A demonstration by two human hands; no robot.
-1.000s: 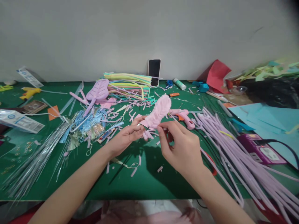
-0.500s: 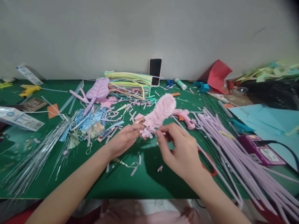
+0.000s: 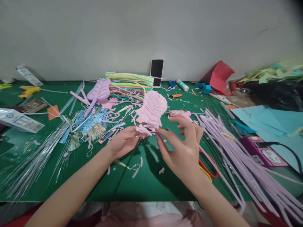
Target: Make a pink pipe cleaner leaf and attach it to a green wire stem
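My left hand [image 3: 126,140] is closed on a fuzzy pink pipe-cleaner leaf [image 3: 153,108], pinching its lower end. A small cluster of short lilac pipe-cleaner pieces [image 3: 143,130] sits at the leaf's base, by my left fingertips. My right hand [image 3: 182,145] is just right of this cluster. Its thumb and index tip are slightly apart beside the strand ends, and the other fingers are spread. Behind it lies a pink glue gun [image 3: 181,115], partly hidden. Red-and-yellow scissor handles [image 3: 209,167] show beside my right wrist.
Long lilac pipe cleaners [image 3: 227,142] run down the right side near a purple box with a cable [image 3: 265,151]. At left are silvery strands [image 3: 40,160], blue tassels [image 3: 88,121] and a lilac leaf shape [image 3: 99,90]. A phone [image 3: 157,72] leans on the wall.
The pink leaf has swung left and turned its broad face more toward me. My right fingers have loosened from the lilac strand and spread. The orange lighter and glue gun show more.
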